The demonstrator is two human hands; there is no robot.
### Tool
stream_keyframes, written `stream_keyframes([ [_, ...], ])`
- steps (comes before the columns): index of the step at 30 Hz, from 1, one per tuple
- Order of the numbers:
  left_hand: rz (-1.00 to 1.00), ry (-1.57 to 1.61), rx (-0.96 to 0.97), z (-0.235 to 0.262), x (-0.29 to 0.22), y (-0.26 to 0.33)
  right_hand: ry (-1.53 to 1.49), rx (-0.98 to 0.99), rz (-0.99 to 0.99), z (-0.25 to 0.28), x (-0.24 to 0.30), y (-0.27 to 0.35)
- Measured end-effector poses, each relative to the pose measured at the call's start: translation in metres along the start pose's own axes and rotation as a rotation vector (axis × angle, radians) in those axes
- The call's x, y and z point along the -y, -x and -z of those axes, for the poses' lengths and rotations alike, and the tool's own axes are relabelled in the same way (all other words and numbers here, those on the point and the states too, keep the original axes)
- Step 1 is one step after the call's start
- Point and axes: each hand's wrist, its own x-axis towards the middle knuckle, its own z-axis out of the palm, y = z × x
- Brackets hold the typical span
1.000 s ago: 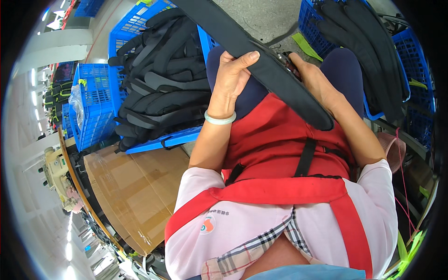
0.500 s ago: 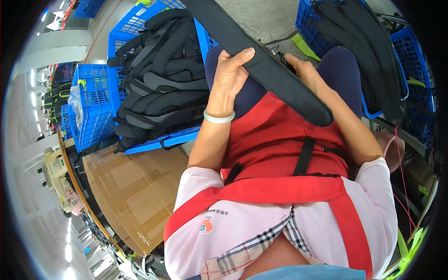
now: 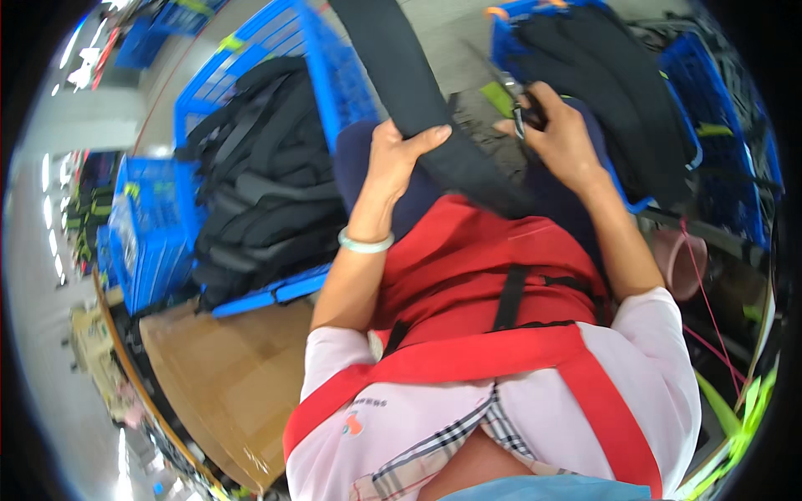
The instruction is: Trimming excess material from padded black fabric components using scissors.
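A wide black strap (image 3: 418, 100) runs from the top of the view down across a seated person's lap, over a red apron (image 3: 476, 259). The left hand (image 3: 393, 163) is clamped on the strap's edge, thumb over its top. The right hand (image 3: 555, 138) is closed around a small pair of scissors (image 3: 516, 104) just beside the strap. The 2 hands sit near each other, not touching. To the left, a blue crate (image 3: 322, 58) holds stacked black bags (image 3: 263, 175); a second blue crate (image 3: 635, 196) at right holds more black fabric (image 3: 618, 75). A cardboard box (image 3: 225, 376) lies lower left.
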Motion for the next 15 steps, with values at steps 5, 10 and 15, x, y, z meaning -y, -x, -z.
stream_keyframes([
  [5, 0.029, -0.421, 0.500, -0.070, -0.005, -0.013, 0.076, 0.053, 0.458, 0.020, 0.022, -0.011],
  [10, 0.029, -0.783, 0.671, -0.093, 0.024, -0.038, 0.299, 0.288, 0.230, 0.070, -0.038, -0.017],
  [15, -0.097, -0.456, 0.154, -0.048, 0.011, -0.047, 0.141, -0.107, -0.361, 0.117, -0.133, -0.008],
])
